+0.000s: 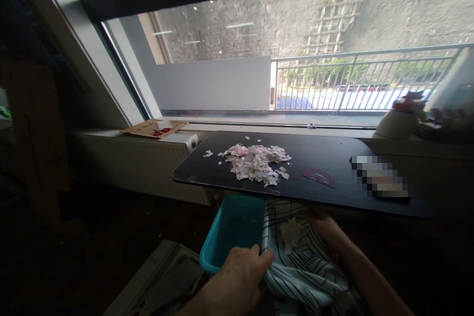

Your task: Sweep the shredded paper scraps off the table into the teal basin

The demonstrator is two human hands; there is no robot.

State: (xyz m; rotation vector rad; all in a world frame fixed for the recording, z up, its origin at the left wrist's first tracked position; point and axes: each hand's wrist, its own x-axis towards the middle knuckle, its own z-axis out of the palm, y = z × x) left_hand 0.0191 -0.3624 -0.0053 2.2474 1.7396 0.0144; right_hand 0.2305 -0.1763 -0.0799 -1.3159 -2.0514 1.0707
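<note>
A pale cloth (311,261) with black line patterns hangs beside a teal plastic bin (211,244), below the table's front edge. A scrap of pale paper (291,233) lies on the cloth. My left hand (239,276) is closed at the bin's near right corner, thumb and fingers pinching the cloth's edge. At the cloth's far right side, my right hand (322,224) is closed on it, its fingertips dim in the table's shadow. On the dark table (207,170) sits a heap of torn paper pieces (255,163), with several bits scattered around it.
A pink protractor (319,177) and a pixelated flat object (381,177) lie on the table's right. Red-handled scissors (162,132) rest on cardboard (148,127) by the radiator (181,140). A pale rounded container (398,118) stands on the right sill, beneath the window.
</note>
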